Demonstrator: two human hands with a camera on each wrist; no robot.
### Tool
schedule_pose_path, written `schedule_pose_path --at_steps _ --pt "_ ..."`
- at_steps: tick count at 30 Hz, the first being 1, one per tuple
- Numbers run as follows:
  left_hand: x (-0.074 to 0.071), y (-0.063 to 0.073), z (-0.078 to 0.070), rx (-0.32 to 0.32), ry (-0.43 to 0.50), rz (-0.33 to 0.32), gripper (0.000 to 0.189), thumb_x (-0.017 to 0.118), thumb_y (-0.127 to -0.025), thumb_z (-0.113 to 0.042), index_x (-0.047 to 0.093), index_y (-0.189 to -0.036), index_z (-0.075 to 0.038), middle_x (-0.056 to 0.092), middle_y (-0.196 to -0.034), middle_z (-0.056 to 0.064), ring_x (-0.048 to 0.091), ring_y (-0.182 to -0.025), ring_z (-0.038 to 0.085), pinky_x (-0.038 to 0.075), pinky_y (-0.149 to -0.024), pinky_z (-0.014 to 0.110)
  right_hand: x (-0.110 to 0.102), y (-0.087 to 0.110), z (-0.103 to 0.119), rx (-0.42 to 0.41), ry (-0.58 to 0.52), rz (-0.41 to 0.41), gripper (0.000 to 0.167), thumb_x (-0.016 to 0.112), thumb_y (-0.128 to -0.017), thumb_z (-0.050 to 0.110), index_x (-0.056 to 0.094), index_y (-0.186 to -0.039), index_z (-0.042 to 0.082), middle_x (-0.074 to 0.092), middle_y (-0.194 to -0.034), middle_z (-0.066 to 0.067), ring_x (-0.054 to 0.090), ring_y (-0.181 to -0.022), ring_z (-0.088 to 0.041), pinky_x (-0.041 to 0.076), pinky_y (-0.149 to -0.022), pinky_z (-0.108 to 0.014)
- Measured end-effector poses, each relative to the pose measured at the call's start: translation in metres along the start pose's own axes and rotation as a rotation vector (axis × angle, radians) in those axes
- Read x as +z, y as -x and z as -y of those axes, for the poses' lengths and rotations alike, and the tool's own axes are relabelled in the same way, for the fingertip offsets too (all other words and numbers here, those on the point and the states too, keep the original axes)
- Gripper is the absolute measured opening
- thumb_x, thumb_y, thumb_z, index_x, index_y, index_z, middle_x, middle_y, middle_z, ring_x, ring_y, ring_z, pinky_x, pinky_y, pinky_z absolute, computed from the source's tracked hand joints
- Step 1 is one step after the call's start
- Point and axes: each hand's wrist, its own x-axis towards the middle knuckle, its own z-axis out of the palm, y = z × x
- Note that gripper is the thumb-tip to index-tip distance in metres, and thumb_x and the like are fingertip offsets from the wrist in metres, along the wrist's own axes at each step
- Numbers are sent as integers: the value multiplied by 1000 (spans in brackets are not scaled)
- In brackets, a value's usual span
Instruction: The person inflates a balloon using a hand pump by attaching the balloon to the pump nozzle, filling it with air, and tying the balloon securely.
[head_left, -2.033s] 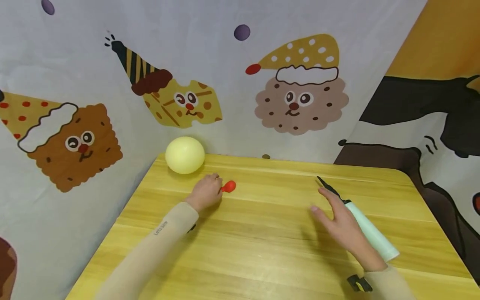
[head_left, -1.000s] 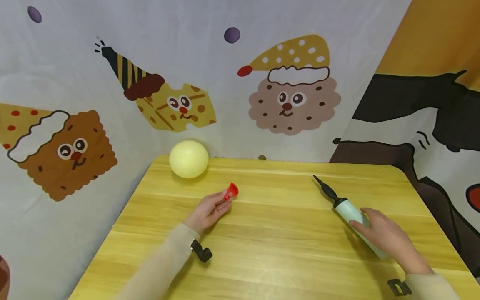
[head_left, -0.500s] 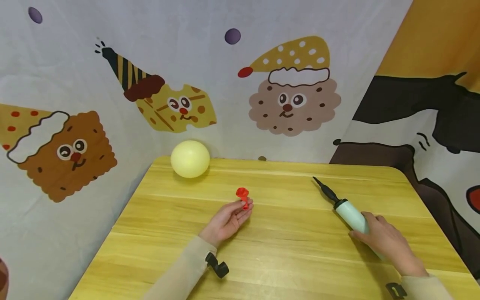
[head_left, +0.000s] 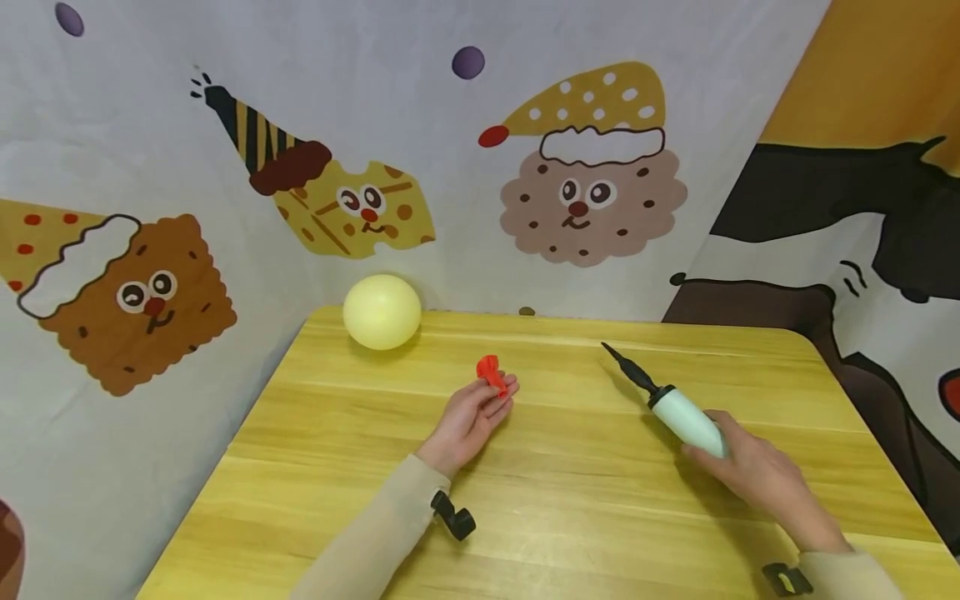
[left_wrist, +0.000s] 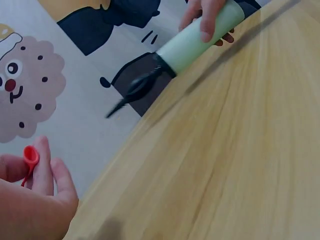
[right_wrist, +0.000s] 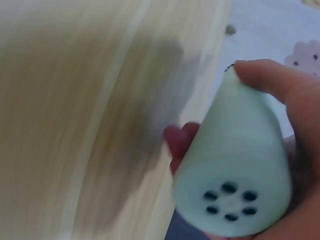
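Note:
A limp red balloon (head_left: 489, 370) is pinched between the thumb and fingers of my left hand (head_left: 467, 417), its open neck facing up in the left wrist view. My right hand (head_left: 761, 467) grips the pale green barrel of a balloon pump (head_left: 688, 422) from above. The pump's black nozzle (head_left: 628, 367) points to the far left, toward the red balloon but apart from it. In the right wrist view the round end of the pump (right_wrist: 232, 195) shows a ring of several holes, with fingers wrapped round both sides.
An inflated yellow balloon (head_left: 382, 312) rests at the far left corner of the wooden table (head_left: 570, 533). Behind the table hangs a white cloth (head_left: 465, 267) printed with cartoon biscuits and cheese.
My left hand has picked up the red balloon, turned palm up and moved right. My right hand has come onto the pump, gripped it and lifted it, shifting its nozzle left.

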Motion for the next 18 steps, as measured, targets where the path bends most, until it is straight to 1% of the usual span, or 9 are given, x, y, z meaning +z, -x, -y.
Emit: schedule_pose_path --at_steps 3,8,11,14,16,18 --pt "4 -2 -2 42 20 -18 48 41 -110 -2 30 -155 9 38 -159 27 53 -138 27 36 -119 39 3 2 17 -52 -105 22 82 62 -99 58 37 -152 1 64 -120 -30 64 -87 -32 47 -61 -39" --pt "11 -4 -5 105 77 -55 46 42 -109 -1 33 -154 7 38 -160 25 47 -144 30 32 -121 40 14 3 38 -187 -290 71 70 70 -98 45 48 -150 4 65 -122 -20 62 -89 -24 50 -67 -37" --pt "15 -6 -5 130 89 -85 45 43 -109 -1 34 -153 6 42 -158 23 46 -145 31 32 -122 41 19 4 46 -254 -323 77 65 74 -96 42 53 -147 7 66 -123 -17 61 -90 -22 51 -68 -36" --pt "19 -7 -5 162 76 -111 43 43 -109 -1 37 -150 8 49 -153 22 47 -143 31 31 -122 42 24 6 54 -297 -352 89 61 76 -95 40 55 -145 10 67 -121 -15 61 -89 -21 52 -67 -34" --pt "20 -7 -4 176 70 -130 42 44 -109 -1 38 -149 8 56 -147 19 49 -141 31 30 -122 43 26 7 59 -315 -369 98 59 76 -95 39 56 -144 12 67 -120 -14 61 -89 -22 52 -67 -33" --pt "21 -7 -3 184 65 -147 40 45 -108 -1 41 -147 7 59 -144 16 52 -139 30 32 -122 43 29 7 63 -317 -377 106 60 77 -94 39 56 -144 14 67 -119 -13 62 -88 -22 52 -66 -33"
